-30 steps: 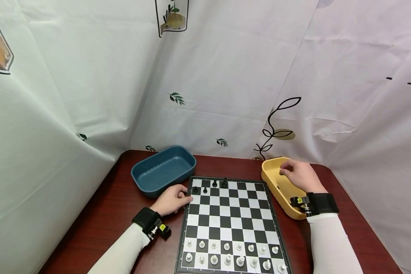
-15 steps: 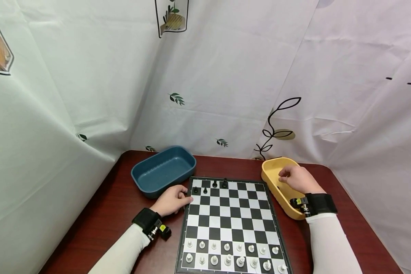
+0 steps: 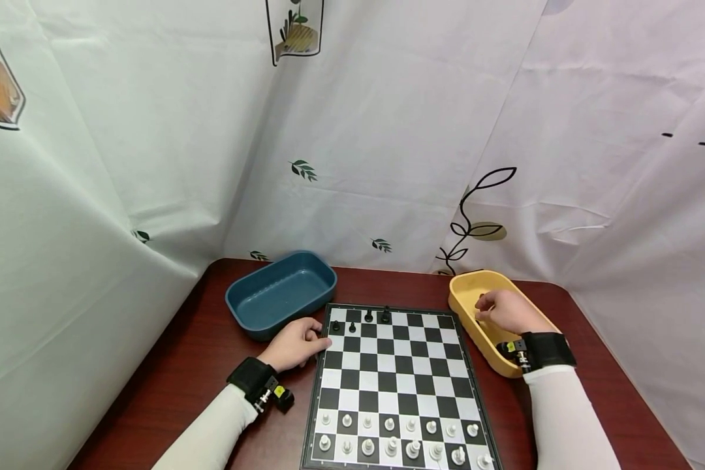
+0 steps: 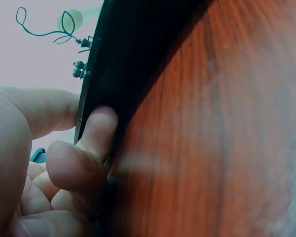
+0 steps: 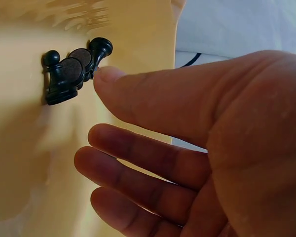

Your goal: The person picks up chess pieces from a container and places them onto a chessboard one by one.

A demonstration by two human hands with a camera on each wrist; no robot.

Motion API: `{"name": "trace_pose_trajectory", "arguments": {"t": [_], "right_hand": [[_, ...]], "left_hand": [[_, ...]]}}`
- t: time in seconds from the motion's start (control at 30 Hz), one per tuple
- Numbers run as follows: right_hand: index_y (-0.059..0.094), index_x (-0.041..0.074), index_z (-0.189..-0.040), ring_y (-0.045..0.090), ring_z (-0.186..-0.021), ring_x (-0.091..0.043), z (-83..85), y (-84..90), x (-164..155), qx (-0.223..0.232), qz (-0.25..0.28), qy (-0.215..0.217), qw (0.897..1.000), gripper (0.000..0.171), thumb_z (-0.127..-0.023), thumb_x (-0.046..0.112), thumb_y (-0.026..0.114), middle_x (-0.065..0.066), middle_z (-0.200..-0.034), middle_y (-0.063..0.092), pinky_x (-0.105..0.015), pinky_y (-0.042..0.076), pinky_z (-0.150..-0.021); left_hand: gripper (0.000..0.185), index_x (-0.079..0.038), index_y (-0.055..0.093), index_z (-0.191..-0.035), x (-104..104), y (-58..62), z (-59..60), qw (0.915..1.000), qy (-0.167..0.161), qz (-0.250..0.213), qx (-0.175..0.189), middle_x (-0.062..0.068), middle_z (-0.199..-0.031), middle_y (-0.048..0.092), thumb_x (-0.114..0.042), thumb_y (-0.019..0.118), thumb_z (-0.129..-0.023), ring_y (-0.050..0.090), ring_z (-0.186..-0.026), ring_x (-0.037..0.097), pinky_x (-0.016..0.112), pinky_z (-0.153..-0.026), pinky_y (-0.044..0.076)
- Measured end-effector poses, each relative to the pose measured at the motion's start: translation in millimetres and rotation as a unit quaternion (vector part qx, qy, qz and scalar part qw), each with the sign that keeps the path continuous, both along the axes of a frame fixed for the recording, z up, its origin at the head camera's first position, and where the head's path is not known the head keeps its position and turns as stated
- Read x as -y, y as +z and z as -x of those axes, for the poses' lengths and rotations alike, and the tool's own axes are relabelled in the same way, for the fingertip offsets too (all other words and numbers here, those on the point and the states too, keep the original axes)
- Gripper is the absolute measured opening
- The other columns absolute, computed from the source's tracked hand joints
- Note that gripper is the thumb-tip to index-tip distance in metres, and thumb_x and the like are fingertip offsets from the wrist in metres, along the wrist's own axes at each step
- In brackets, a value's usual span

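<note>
My left hand (image 3: 294,342) grips the left edge of the chessboard (image 3: 388,378), thumb over the rim. In the left wrist view, a fingertip (image 4: 101,128) presses the dark side of the board. Inside the yellow tray (image 3: 459,282) is my right hand (image 3: 511,312). In the right wrist view its thumb reaches a cluster of black chess pieces, among them a black pawn (image 5: 59,81). The index finger is hidden, so whether they are pinched cannot be told. Several black pieces, including a black pawn (image 3: 352,326), stand at the board's far left corner. White chess pieces (image 3: 412,448) fill the two near rows.
A blue tray (image 3: 252,320) stands behind my left hand, close to the board's far left corner. The dark red table (image 3: 170,391) ends at a white patterned curtain (image 3: 358,163) behind and beside it.
My right hand has moved slightly left and down in the yellow tray. A dark piece visible by its fingertips earlier is now mostly covered. The left hand stays on the board edge.
</note>
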State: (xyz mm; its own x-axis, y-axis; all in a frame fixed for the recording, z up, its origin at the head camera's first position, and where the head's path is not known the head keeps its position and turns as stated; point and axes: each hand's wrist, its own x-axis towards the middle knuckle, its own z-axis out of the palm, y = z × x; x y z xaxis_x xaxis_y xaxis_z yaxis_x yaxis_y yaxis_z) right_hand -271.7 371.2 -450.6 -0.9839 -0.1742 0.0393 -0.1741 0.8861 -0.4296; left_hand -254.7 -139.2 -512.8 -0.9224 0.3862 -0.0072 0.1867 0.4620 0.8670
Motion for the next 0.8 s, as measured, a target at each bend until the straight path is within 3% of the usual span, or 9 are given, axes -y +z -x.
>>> {"name": "trace_pose_trajectory", "arguments": {"t": [0.17, 0.33, 0.8], "right_hand": [[0.083, 0.003, -0.102, 0.074, -0.108, -0.036, 0.4, -0.8, 0.7, 0.017, -0.009, 0.007, 1.000, 0.014, -0.092, 0.012, 0.085, -0.024, -0.120, 0.078, -0.045, 0.057, -0.086], [0.083, 0.003, -0.104, 0.073, -0.117, -0.042, 0.8, -2.8, -0.4, 0.030, -0.021, 0.023, 0.999, 0.016, -0.090, 0.011, 0.085, -0.024, -0.120, 0.079, -0.047, 0.057, -0.089], [0.082, -0.001, -0.109, 0.072, -0.108, -0.034, 0.4, -3.9, -0.7, 0.045, -0.026, 0.050, 0.997, 0.024, -0.088, -0.005, 0.071, -0.013, -0.107, 0.080, -0.038, 0.054, -0.081]], "left_hand": [[0.047, 0.007, 0.064, -0.132, 0.4, 0.2, -0.1, 1.0000, 0.002, 0.002, 0.002, 0.000, -0.071, 0.065, -0.026, 0.081, -0.103, 0.052, -0.045, 0.014, 0.032, -0.053, 0.051], [0.048, 0.006, 0.064, -0.132, 0.1, 1.2, -0.4, 1.0000, 0.003, 0.008, 0.003, 0.000, -0.070, 0.064, -0.026, 0.082, -0.102, 0.053, -0.045, 0.014, 0.031, -0.051, 0.049], [0.047, 0.006, 0.065, -0.132, -1.5, 2.3, -0.7, 0.9999, 0.007, 0.011, 0.004, -0.001, -0.069, 0.065, -0.027, 0.082, -0.102, 0.053, -0.044, 0.013, 0.030, -0.051, 0.049]]}}
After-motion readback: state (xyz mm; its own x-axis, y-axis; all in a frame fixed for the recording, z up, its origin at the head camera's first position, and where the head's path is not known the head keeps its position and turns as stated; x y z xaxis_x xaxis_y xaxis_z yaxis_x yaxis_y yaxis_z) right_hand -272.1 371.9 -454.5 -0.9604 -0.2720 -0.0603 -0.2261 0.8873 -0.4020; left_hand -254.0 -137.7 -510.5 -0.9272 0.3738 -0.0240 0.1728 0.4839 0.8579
